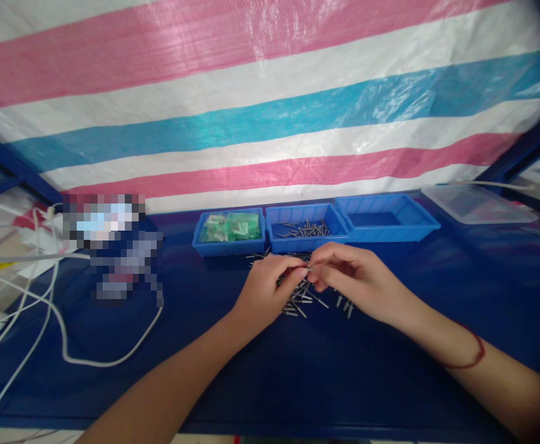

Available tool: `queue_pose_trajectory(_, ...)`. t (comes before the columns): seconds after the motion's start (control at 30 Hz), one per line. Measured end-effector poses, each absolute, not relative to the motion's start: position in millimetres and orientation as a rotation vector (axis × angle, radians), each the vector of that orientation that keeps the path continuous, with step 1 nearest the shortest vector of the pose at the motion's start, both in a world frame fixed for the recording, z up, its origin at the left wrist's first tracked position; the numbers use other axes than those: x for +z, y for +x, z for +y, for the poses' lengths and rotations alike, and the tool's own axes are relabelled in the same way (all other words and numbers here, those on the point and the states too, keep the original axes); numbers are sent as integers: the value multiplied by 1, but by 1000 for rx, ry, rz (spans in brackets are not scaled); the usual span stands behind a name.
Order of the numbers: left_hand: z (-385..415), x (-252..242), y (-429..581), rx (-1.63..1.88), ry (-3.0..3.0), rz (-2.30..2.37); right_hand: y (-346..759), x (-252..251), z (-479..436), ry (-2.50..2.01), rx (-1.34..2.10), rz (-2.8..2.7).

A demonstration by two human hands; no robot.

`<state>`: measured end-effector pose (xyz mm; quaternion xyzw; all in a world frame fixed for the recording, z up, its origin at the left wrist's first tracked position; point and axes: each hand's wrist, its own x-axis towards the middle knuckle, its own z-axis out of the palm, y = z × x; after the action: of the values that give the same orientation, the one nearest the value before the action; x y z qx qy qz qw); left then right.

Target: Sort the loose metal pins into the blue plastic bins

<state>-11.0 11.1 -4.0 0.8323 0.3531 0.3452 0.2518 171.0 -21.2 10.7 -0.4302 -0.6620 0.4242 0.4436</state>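
Observation:
My left hand (pixel 265 290) and my right hand (pixel 351 277) meet fingertip to fingertip above a loose pile of small metal pins (pixel 304 299) on the dark blue table (pixel 270 370). Both hands are closed in a pinch on a small metal piece between them, too tiny to make out. A thin red cord circles my right wrist. Just behind the hands stand three blue bins in a row: the left bin (pixel 230 232) holds green and white plastic pieces, the middle bin (pixel 306 229) holds more metal pins, and the right bin (pixel 385 219) looks empty.
White cables (pixel 61 320) loop over the table's left side beside a blurred-out patch. A clear plastic tray (pixel 478 203) lies at the back right. A pink, white and blue striped tarp (pixel 270 105) hangs as the back wall.

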Motion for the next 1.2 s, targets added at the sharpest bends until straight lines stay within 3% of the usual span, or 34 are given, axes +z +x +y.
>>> queue_pose_trajectory(0.83, 12, 3, -13, 1246, 2111, 763, 163, 10, -22, -1128, 1185, -1552)
queue_pose_trajectory(1.0, 14, -2, -14, 1258, 2148, 810, 164, 11, -26, -1166, 835, -1549)
queue_pose_trajectory(1.2, 10, 0, -14, 1091, 2251, 829, 169, 17, -29, -1108, 328, -1922)
